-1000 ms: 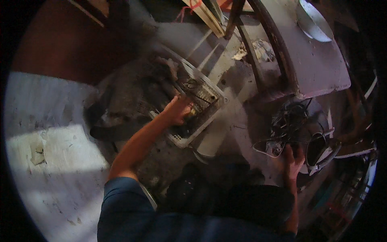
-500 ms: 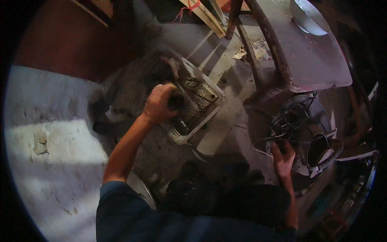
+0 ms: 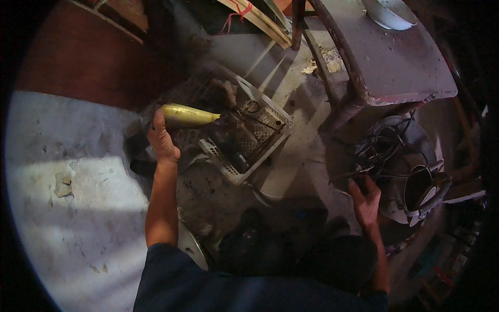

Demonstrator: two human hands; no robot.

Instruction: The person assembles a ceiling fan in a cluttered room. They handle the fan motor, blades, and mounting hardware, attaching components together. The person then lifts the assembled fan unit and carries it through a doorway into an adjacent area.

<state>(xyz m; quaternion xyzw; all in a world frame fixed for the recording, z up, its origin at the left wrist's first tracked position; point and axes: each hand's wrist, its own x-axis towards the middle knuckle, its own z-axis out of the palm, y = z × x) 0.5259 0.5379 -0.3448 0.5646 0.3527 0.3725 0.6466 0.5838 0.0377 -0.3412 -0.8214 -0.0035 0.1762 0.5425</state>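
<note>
My left hand (image 3: pixel 163 138) grips the wide end of a gold, bottle-shaped object (image 3: pixel 191 116), its narrow neck pointing right. It is above the left side of a pale, dirty plastic crate (image 3: pixel 262 158). In the crate lie a dark bottle-like thing (image 3: pixel 240 161) and a dark ring (image 3: pixel 252 106). To the right, my right hand (image 3: pixel 367 203) has curled fingers at a loose black cable (image 3: pixel 382 145), which appears to pass between the fingertips. The cable is tangled in a round bucket (image 3: pixel 416 136). A metal-rimmed container (image 3: pixel 418 190) sits beside the cable.
A wooden chair or stool (image 3: pixel 400 73) stands at the upper right, with a white bowl (image 3: pixel 390 14) on its seat. Wooden strips (image 3: pixel 257 23) tied with red string lean at the top. A pale board (image 3: pixel 78 182) lies left, beside a brown panel (image 3: pixel 93 62).
My left hand has moved left and away from the crate, and the gold bottle-shaped object now shows fully in it. My right hand stays by the cable.
</note>
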